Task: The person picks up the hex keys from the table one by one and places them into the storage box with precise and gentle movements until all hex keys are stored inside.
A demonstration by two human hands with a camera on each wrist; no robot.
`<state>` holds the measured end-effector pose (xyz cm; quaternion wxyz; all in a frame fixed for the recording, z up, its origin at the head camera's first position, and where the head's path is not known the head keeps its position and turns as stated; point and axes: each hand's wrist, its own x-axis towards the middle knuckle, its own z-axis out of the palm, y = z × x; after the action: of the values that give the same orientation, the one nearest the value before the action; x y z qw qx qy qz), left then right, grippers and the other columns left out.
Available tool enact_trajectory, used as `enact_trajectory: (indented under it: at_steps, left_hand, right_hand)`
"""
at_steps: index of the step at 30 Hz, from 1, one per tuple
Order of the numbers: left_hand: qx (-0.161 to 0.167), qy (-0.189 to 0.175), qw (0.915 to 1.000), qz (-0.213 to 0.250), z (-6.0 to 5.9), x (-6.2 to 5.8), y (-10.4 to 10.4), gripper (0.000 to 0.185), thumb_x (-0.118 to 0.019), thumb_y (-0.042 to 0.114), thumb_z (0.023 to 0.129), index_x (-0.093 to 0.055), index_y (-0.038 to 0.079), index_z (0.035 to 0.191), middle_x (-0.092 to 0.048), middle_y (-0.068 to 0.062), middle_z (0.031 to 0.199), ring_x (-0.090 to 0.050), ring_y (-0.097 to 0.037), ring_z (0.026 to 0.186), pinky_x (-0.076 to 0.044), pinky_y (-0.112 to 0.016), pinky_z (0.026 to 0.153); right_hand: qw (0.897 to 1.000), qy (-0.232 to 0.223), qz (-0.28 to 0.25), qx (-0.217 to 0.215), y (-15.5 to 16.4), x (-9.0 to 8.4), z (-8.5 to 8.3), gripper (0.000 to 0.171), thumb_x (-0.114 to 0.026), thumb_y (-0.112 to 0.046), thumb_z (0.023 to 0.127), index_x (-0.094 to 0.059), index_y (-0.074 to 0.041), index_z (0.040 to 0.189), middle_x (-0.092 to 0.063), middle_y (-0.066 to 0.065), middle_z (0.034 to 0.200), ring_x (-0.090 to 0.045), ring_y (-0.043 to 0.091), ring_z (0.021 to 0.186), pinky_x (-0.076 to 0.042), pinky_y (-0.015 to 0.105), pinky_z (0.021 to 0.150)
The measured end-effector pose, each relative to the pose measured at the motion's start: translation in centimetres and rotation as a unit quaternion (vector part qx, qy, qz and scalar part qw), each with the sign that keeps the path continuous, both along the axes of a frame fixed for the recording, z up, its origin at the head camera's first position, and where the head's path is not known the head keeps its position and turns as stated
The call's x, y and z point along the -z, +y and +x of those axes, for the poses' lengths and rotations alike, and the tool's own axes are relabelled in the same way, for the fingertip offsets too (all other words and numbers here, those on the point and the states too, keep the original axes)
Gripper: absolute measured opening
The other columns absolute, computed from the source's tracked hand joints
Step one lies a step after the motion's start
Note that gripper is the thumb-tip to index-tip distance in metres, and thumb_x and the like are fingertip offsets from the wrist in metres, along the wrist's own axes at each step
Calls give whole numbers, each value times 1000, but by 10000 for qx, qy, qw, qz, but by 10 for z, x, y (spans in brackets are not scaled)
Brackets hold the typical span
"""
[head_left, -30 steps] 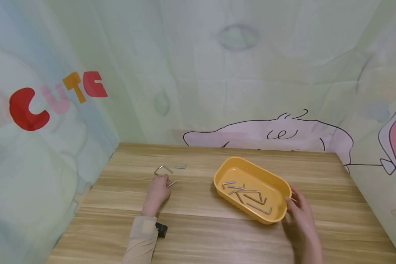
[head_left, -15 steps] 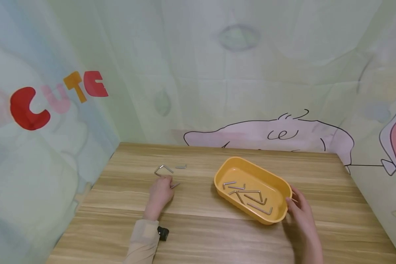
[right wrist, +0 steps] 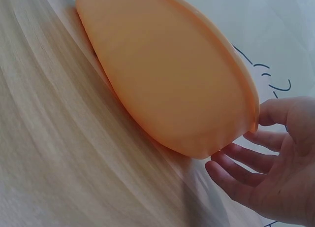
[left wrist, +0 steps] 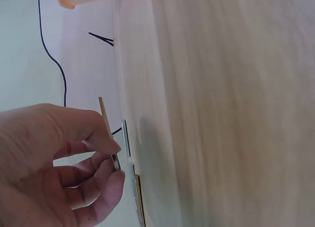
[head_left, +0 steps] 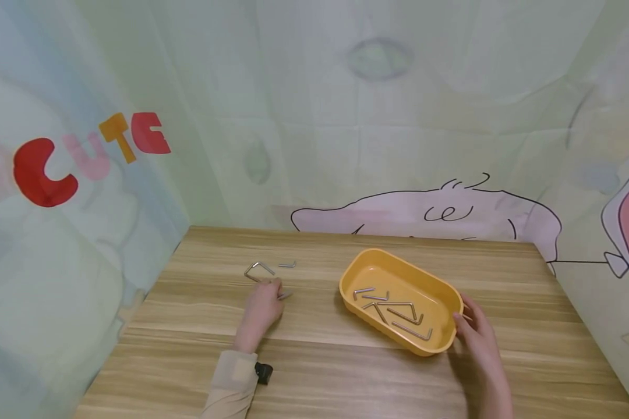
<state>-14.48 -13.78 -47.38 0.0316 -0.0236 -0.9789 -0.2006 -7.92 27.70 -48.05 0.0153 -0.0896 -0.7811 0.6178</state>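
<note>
My left hand (head_left: 266, 301) rests on the wooden table (head_left: 320, 366) and pinches a small metal hex key (head_left: 286, 294) between thumb and fingertips. The left wrist view shows the same hex key (left wrist: 116, 161) held in the hand (left wrist: 98, 163) just off the wood. A yellow oval tray (head_left: 448, 302) lies to the right, with several hex keys (head_left: 393, 311) inside. At its right end my right hand (head_left: 474, 329) touches it, thumb at the rim and fingers loosely extended. In the right wrist view that hand (right wrist: 261, 163) lies against the tray's outer wall (right wrist: 172, 84).
Two more hex keys (head_left: 259, 269) (head_left: 288, 265) lie on the table just beyond my left hand. Printed cloth walls (head_left: 110, 192) close in the table at the left, back and right. A black wrist camera (head_left: 264, 373) sits on my left sleeve.
My left hand has slid a little to the right across the table with the hex key in its fingertips. The right hand and the tray have stayed put.
</note>
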Motion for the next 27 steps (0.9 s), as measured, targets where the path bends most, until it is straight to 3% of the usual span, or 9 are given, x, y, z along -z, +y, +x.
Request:
enact_trajectory:
  at_steps: [11, 20, 27]
  left_hand:
    - [110, 260, 9996, 58, 3, -5, 10, 16, -66, -5, 71, -61, 8, 79, -54, -3, 73, -47, -16, 66, -40, -27, 57]
    - [251, 576, 9980, 10, 5, -9, 16, 19, -68, -5, 69, -57, 9, 76, -52, -3, 71, -48, -19, 67, -39, -30, 58]
    - [305, 517, 9982, 93, 7, -15, 23, 19, -68, -5, 70, -58, 9, 78, -51, -2, 73, -47, -18, 69, -39, -27, 57]
  right_hand:
    - [10000, 64, 58, -35, 1, 0, 0, 54, -42, -17, 102, -23, 0, 150, -37, 28, 142, -46, -19, 97, -45, 5, 79]
    - [9998, 63, 173, -23, 1, 0, 0, 53, -41, -16, 102, -25, -1, 149, -38, 22, 140, -46, -19, 98, -45, 5, 80]
    - [9998, 107, 145, -19, 0, 1, 0, 53, -42, -17, 102, -25, 1, 149, -39, 21, 138, -46, -19, 97, -45, 6, 79]
